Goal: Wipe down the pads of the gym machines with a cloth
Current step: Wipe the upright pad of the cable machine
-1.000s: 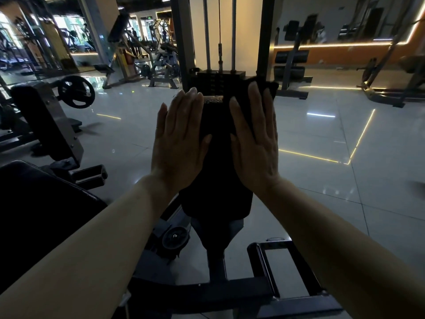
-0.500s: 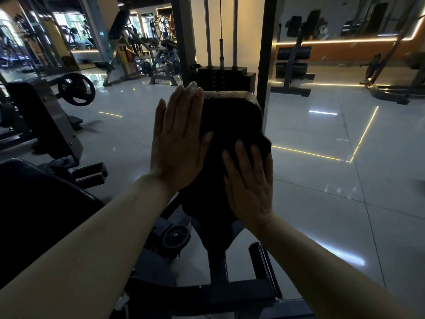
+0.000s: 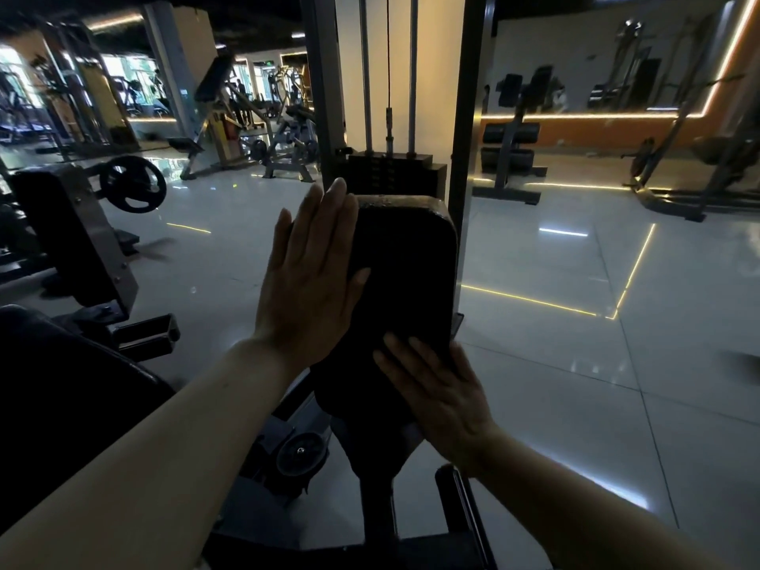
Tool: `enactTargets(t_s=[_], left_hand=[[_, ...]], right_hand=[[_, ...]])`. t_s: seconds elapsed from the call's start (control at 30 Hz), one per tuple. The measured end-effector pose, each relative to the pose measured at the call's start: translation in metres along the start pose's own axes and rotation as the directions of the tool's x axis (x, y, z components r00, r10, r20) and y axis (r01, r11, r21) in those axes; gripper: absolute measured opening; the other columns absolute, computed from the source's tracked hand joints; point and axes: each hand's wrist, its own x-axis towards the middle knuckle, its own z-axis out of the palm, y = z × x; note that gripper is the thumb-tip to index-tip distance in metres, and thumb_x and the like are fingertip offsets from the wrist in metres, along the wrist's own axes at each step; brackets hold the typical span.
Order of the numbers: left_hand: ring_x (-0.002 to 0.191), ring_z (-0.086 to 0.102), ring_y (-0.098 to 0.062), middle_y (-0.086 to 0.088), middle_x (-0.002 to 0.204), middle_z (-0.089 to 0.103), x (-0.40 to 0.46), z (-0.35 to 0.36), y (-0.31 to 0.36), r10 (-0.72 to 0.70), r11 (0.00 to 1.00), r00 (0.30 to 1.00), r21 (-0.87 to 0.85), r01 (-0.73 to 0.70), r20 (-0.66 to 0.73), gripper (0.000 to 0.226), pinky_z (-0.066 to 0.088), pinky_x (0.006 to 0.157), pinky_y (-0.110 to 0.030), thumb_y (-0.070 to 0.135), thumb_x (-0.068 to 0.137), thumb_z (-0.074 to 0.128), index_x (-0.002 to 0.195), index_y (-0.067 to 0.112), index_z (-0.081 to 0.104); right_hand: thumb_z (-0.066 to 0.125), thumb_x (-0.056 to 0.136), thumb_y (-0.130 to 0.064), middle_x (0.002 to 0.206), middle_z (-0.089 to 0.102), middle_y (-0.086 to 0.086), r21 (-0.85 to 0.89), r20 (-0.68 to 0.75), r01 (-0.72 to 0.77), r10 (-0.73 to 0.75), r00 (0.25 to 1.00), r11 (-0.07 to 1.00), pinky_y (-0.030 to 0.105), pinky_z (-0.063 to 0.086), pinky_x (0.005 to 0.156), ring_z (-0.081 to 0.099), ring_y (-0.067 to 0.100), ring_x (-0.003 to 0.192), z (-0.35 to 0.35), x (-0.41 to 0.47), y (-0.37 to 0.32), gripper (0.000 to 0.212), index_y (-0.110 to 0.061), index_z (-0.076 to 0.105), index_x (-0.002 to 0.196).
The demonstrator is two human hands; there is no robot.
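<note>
Upright black pad (image 3: pixel 405 257) of a cable machine, dead ahead, top edge worn and catching light. Left hand (image 3: pixel 310 277) flat against the pad's left edge, fingers straight and together, pointing up, thumb lying across the pad face; holds nothing.

Right hand (image 3: pixel 442 399) low on the pad, near its lower right corner, fingers straight and pressed flat. A dark cloth (image 3: pixel 353 388) appears to lie under this hand, spread over the lower part of the pad; black on black in dim light, so its edges cannot be traced with certainty. Fingers not curled round it.

Behind the pad: weight stack (image 3: pixel 390 172) between two grey uprights, guide rods and a cable (image 3: pixel 388 67) rising from it. Pad post goes down to a dark base frame (image 3: pixel 370 545) at the bottom edge of view.

Left of view: another black pad (image 3: pixel 53 405) close by, and a weight plate (image 3: pixel 132 183) on a neighbouring machine. Glossy pale tiled floor (image 3: pixel 575 364) with yellow light lines reflected. More machines farther back, a mirror wall at right
</note>
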Motion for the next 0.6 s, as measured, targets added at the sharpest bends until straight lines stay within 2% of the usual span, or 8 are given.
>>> enactTargets(t_s=[0.1, 0.2, 0.3, 0.37, 0.47, 0.53, 0.6], left_hand=[[0.145, 0.007, -0.033, -0.017, 0.155, 0.013, -0.001, -0.001, -0.002, 0.015, 1.000, 1.000, 0.003, -0.015, 0.008, 0.056, 0.003, 0.119, -0.045, 0.032, 0.101, 0.027, 0.147, 0.001, 0.015], [0.145, 0.005, -0.031, -0.019, 0.155, 0.013, -0.005, 0.001, -0.004, 0.016, 1.000, 1.000, 0.003, -0.016, -0.015, 0.057, 0.004, 0.119, -0.045, 0.031, 0.101, 0.028, 0.147, 0.001, 0.015], [0.146, -0.001, -0.027, -0.012, 0.157, 0.004, -0.016, 0.007, -0.003, -0.002, 1.000, 0.998, -0.020, 0.001, -0.067, 0.058, 0.006, 0.119, -0.045, 0.032, 0.101, 0.027, 0.149, 0.006, 0.008], [0.146, -0.001, -0.027, -0.007, 0.159, -0.007, -0.025, 0.013, -0.002, -0.005, 1.000, 0.995, -0.011, 0.004, -0.096, 0.059, 0.008, 0.119, -0.046, 0.032, 0.102, 0.026, 0.151, 0.010, 0.002], [0.147, 0.002, -0.028, -0.005, 0.160, -0.008, -0.030, 0.017, -0.006, 0.026, 1.000, 0.992, 0.003, -0.026, -0.122, 0.058, 0.010, 0.118, -0.046, 0.031, 0.102, 0.027, 0.151, 0.009, 0.003], [0.147, 0.002, -0.028, -0.008, 0.160, -0.002, -0.030, 0.015, -0.008, 0.041, 0.999, 0.993, 0.005, -0.040, -0.113, 0.057, 0.010, 0.118, -0.046, 0.030, 0.101, 0.029, 0.150, 0.008, 0.009], [0.146, 0.004, -0.029, -0.011, 0.157, 0.007, -0.030, 0.013, -0.009, 0.049, 0.999, 0.993, 0.005, -0.049, -0.104, 0.057, 0.011, 0.118, -0.046, 0.028, 0.100, 0.033, 0.149, 0.006, 0.013]], right_hand=[[0.037, 0.100, -0.022, 0.159, -0.005, -0.004, 0.018, -0.144, -0.101, 0.103, 0.984, 0.995, 0.043, 0.003, 0.117, -0.002, 0.016, 0.146, -0.009, 0.049, 0.019, 0.059, -0.022, 0.007, 0.151], [0.041, 0.100, -0.030, 0.159, -0.007, -0.006, 0.069, -0.185, -0.165, 0.175, 0.967, 0.984, 0.047, 0.010, 0.116, -0.005, 0.016, 0.146, -0.023, 0.096, 0.036, 0.062, -0.024, 0.006, 0.150], [0.032, 0.102, -0.030, 0.154, 0.017, -0.001, 0.166, -0.215, -0.253, 0.285, 0.934, 0.953, 0.050, 0.019, 0.115, 0.000, 0.015, 0.144, -0.034, 0.127, 0.045, 0.048, -0.020, 0.018, 0.147], [0.030, 0.101, -0.029, 0.153, 0.021, 0.001, 0.191, -0.241, -0.290, 0.332, 0.912, 0.938, 0.049, 0.019, 0.116, 0.003, 0.016, 0.144, -0.034, 0.130, 0.041, 0.048, -0.019, 0.020, 0.147], [0.030, 0.102, -0.028, 0.159, -0.002, -0.002, 0.112, -0.259, -0.262, 0.282, 0.924, 0.959, 0.048, 0.014, 0.116, -0.001, 0.018, 0.146, -0.019, 0.104, 0.023, 0.055, -0.020, 0.006, 0.151], [0.032, 0.101, -0.026, 0.160, -0.003, 0.001, 0.054, -0.211, -0.196, 0.203, 0.956, 0.979, 0.048, 0.010, 0.116, 0.002, 0.020, 0.147, -0.006, 0.069, 0.008, 0.057, -0.018, 0.007, 0.151], [0.037, 0.094, -0.020, 0.160, -0.002, 0.004, -0.030, -0.097, -0.093, 0.089, 0.991, 0.995, 0.046, 0.004, 0.117, 0.002, 0.021, 0.147, 0.006, 0.026, -0.009, 0.065, -0.016, 0.008, 0.151]])
